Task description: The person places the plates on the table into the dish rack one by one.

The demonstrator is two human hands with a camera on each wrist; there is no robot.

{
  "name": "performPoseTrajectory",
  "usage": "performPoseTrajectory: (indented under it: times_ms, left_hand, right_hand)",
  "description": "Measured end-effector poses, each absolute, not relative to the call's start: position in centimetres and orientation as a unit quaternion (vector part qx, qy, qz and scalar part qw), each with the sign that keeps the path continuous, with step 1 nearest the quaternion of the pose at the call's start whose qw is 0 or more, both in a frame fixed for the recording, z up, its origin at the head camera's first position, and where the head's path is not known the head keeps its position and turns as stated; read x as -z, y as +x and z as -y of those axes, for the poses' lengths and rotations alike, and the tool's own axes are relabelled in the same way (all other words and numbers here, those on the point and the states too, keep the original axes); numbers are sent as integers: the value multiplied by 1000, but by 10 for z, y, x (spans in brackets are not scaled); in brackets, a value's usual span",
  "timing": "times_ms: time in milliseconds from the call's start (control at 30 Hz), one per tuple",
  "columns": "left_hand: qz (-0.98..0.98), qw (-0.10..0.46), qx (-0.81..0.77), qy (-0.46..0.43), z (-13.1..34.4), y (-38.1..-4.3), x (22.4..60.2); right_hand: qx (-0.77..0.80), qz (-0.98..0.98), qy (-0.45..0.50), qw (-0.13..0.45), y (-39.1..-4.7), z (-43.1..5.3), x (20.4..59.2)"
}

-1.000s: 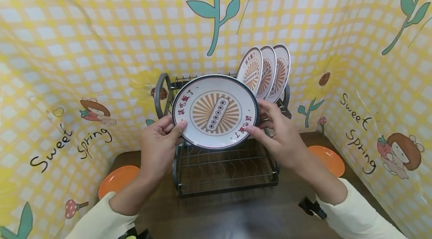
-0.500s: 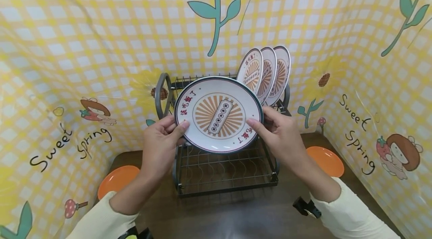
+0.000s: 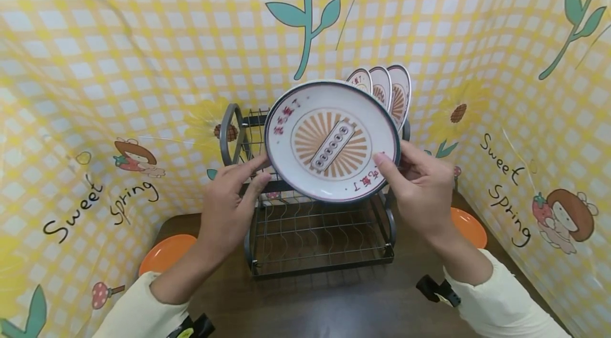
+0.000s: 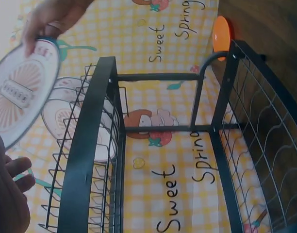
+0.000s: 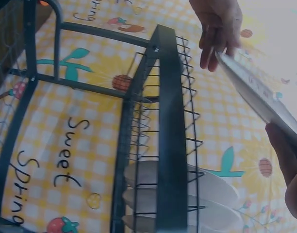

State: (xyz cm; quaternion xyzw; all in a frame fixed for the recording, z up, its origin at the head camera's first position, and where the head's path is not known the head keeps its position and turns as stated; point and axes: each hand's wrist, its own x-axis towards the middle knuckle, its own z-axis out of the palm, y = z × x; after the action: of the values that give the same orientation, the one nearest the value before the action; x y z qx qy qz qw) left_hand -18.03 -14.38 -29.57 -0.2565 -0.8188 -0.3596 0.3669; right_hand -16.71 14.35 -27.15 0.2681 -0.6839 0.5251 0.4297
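Yellow checked cloth [image 3: 143, 35] rises behind and on both sides of the dark brown tabletop [image 3: 315, 301]. A metal rack [image 3: 324, 268] stands near the middle of the back edge. The left arm [image 3: 183, 271] partly hides an orange dish [image 3: 164, 253] by the left edge; a second orange dish [image 3: 470, 227] sits by the right edge. Three upright plates [image 3: 381, 85] fill the rack's upper right end, partly behind the tilted white plate [image 3: 332, 141] held above it. The right hand [image 3: 425, 189] pinches its rim; the left hand [image 3: 229, 195] touches the opposite side with an extended index finger, thumb free.

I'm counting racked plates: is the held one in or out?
Out: the right wrist view shows a clear gap between the plate and the rack.
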Motion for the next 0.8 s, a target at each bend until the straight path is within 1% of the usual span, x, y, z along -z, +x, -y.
performPoseTrajectory:
  times_ms: [100,167,333,400,500,600,800]
  left_hand:
    - [827,405,262,-288,145,-185,296]
    - [842,412,196,-289,145,-188,297]
    - [877,371,101,-288,149,-198,302]
    - [877,371,76,-296,151,-202,306]
    - [866,389,50,-310,154,-207,311]
    - [857,402,49,-319,155,-208,313]
    - [853,408,48,-321,155,-210,313]
  right_hand:
    - [-519,670,245,471,-167,-143,264]
    - [-518,661,233,490,-167,-143,259]
    - [-483,664,207,532,-169,-140,248]
    - [-460,670,196,549,-171,-138,244]
    - [-432,675,180,571,-175,-135,241]
    - [-417,672,176,587,-180,-130,238]
    - [-364,682,162,614,-192,-117,230]
